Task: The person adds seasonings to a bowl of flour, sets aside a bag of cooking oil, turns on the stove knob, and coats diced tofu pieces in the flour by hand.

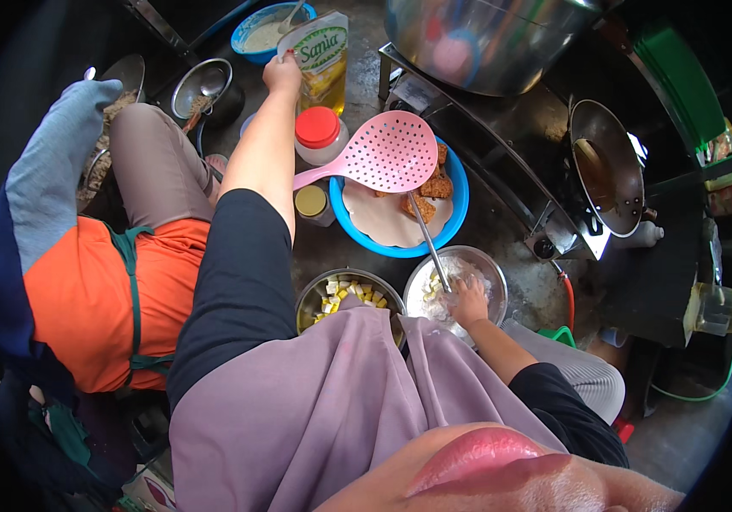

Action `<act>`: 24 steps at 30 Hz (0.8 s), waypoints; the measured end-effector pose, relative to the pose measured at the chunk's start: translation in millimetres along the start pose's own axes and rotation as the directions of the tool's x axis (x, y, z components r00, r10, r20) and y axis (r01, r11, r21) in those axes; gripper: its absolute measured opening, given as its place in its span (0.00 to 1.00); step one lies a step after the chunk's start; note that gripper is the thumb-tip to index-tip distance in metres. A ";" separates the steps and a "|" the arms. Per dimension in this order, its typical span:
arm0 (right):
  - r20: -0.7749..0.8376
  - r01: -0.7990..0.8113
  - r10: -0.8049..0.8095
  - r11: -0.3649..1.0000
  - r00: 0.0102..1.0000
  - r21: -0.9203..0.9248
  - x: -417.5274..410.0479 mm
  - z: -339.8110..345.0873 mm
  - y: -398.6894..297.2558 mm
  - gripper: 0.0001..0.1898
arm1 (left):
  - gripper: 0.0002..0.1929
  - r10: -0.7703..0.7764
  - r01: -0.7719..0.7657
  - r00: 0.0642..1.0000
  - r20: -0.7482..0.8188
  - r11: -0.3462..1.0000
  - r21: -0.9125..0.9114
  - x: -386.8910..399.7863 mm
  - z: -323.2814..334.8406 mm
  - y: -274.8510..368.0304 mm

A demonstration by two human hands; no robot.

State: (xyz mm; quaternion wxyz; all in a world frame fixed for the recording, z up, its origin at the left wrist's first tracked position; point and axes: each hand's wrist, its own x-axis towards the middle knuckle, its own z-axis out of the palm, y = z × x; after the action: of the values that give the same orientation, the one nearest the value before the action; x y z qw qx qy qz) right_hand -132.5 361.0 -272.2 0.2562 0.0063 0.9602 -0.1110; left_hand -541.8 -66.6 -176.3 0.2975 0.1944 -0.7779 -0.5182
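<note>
My left hand (283, 75) reaches far forward and grips the upper left edge of a clear pouch of yellow cooking oil (324, 70). My right hand (470, 302) is down in a steel bowl (500, 275) of white flour (436, 307), where a few pale yellow tofu-like cubes (431, 287) lie; its fingertips are partly hidden. A metal rod-like handle (428, 240) slants from the blue basin (398, 249) to this bowl. Beside it, partly under my mauve garment, a second steel bowl (305, 301) contains more cubes (340, 291). A pink slotted spoon (391, 150) extends over the basin.
Browned fried pieces (436, 187) lie on paper in the basin. Left of it stand a red-lidded jar (318, 131) and a gold-lidded jar (312, 203). A wok with oil (606, 179) and a large metal pot (487, 45) sit on stoves at right. Another person (116, 281) sits close at left.
</note>
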 end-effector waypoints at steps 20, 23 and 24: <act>-0.265 0.136 -0.151 0.988 0.952 -0.074 -24.3 -270.1 8.8 0.15 | 0.20 0.427 -0.421 0.892 -0.147 0.904 0.073 -103.6 -155.3 309.3; -0.458 0.392 -0.293 0.909 0.839 0.138 -20.7 -271.5 -8.5 0.20 | 0.20 0.457 -0.457 0.889 -0.040 0.889 0.007 -117.3 -163.0 317.6; -0.463 0.423 -0.306 0.890 0.832 0.172 -16.3 -267.0 -14.5 0.20 | 0.20 0.420 -0.417 0.907 0.033 0.906 -0.079 -128.3 -162.0 322.1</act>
State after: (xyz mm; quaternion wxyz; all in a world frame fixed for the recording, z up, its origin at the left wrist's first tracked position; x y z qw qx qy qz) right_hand -250.3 405.3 -35.8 0.0122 -0.1201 0.9516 -0.2826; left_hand -336.4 24.6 133.4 0.3890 -0.0002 -0.7901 -0.4738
